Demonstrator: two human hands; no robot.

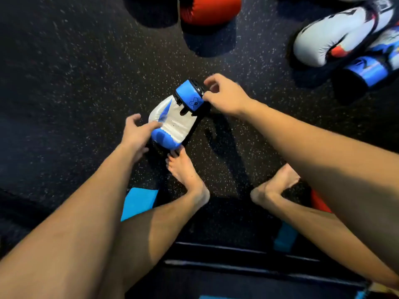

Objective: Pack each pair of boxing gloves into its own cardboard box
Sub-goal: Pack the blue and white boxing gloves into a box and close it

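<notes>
Speckled black floor (75, 87) fills the view, and on it, just ahead of the person's bare feet, lies a blue and white glove (176, 117). Its padded end points toward the person and touches the toes of the left foot (185, 173); its blue cuff (190, 96) points away. The left hand (135, 134) rests against the padded end on the glove's left side, fingers spread and laid on the white and blue surface, not closed around it. The right hand (224, 97) is at the cuff, thumb and fingers pinched together on the cuff's right edge, where a dark strap shows. The right foot (274, 186) sits apart from the glove, turned on its side.

Further off, at the top right, a white glove (336, 33) with red and black marks lies on the floor, touching another glove (373, 65) with a blue printed cuff just beside it. At the top middle a red glove (210, 9) is cut off by the frame edge, with a dark shape below it that I cannot identify. Patches of bright blue (138, 201) show under the left leg, and a bit of red (319, 203) shows beside the right leg; what they belong to is unclear. No cardboard box can be made out
</notes>
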